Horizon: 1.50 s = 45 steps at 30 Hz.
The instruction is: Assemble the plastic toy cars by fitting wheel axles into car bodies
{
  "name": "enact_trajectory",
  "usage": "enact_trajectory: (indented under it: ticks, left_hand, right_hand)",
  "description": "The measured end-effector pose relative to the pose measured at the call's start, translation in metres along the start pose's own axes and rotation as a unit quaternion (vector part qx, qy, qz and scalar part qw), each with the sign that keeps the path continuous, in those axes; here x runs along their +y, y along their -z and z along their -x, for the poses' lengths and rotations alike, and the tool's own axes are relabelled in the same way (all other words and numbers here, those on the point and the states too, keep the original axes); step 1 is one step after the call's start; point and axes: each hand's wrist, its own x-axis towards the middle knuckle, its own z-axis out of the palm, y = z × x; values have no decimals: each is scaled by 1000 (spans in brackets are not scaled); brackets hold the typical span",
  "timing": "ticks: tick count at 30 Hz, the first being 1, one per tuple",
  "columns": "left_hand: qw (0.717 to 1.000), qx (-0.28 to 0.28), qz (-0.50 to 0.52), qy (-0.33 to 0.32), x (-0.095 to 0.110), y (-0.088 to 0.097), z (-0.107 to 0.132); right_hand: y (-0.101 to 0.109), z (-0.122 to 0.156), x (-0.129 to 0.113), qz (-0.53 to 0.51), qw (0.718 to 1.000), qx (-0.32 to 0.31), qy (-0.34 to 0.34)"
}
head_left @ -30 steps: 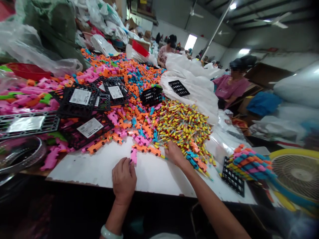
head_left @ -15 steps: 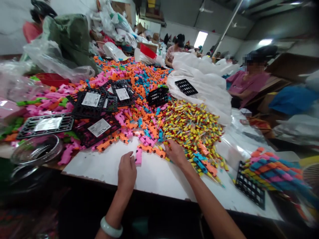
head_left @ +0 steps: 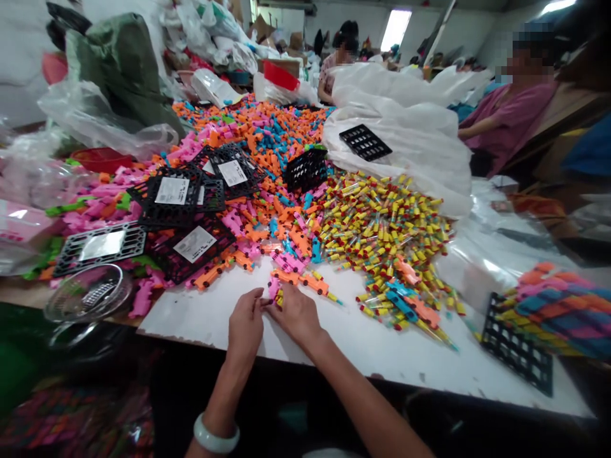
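Observation:
Over the white board at the table's front, my left hand [head_left: 245,321] and my right hand [head_left: 300,316] meet fingertip to fingertip. Pinched in the left fingers is a pink toy car [head_left: 273,287], partly hidden by both hands. A bit of a yellow-capped tube [head_left: 279,298] shows at the right fingertips, against the pink toy car; the rest of it is covered. Just beyond the hands lie orange toy cars [head_left: 312,284]. A large pile of small clear tubes with yellow and red caps [head_left: 382,222] spreads to the right of my right hand.
Black plastic trays with white labels [head_left: 195,244] lie on the toy car heap [head_left: 267,137]. A clear round basket [head_left: 88,292] sits at left. At right, a black grid tray [head_left: 518,346] leans by stacked coloured toys [head_left: 558,312]. A person in pink [head_left: 515,121] sits beyond.
My right hand has come left from the tube pile to the left hand, bringing a yellow-capped tube to the pink toy car. The camera view has shifted slightly.

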Motion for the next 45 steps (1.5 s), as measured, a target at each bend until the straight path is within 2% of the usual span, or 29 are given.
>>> enact_trajectory:
  ticks: [2, 3, 5, 7, 9, 11, 13, 16, 19, 23, 26, 31, 38, 42, 45]
  left_hand:
    - [997, 0, -51, -55, 5, 6, 4]
    - [991, -8, -89, -98, 8, 9, 6]
    - [967, -47, -160, -191, 14, 13, 12]
    - [947, -100, -192, -236, 17, 13, 18]
    - [945, -136, -194, -225, 18, 9, 24]
    - [954, -137, -191, -185, 17, 5, 30]
    - [963, -115, -188, -153, 17, 2, 37]
    - [973, -97, -166, -126, 19, 2, 45]
    - [982, -103, -116, -106, 23, 5, 50]
    - [990, -110, -34, -78, 29, 10, 53]
    - [988, -125, 2, -88, 35, 13, 55]
    - [988, -125, 18, -92, 45, 15, 57]
    - [986, -141, 25, -82, 47, 16, 56]
    - [985, -157, 52, -53, 53, 16, 53]
    - [984, -165, 57, -47, 57, 18, 51]
  right_hand:
    - [3, 2, 5, 15, 999, -19, 22]
    - [5, 5, 10, 16, 998, -27, 55]
    - [11, 15, 25, 11, 988, -38, 150]
    - [16, 27, 39, -16, 972, -45, 231]
    - [22, 37, 50, -70, 965, -57, 248]
    - [27, 45, 57, -130, 969, -61, 202]
    - [33, 51, 62, -162, 974, -63, 142]
    - [37, 56, 67, -158, 982, -58, 81]
    - [38, 58, 68, -143, 986, -58, 58]
    - [41, 61, 67, -163, 977, -76, 115]
    - [45, 64, 67, -198, 967, -55, 147]
    - [47, 65, 68, -205, 965, -28, 164]
    - [44, 63, 71, -189, 959, -6, 214]
    - [40, 70, 69, -138, 947, -45, 288]
    - [41, 73, 70, -161, 945, -58, 278]
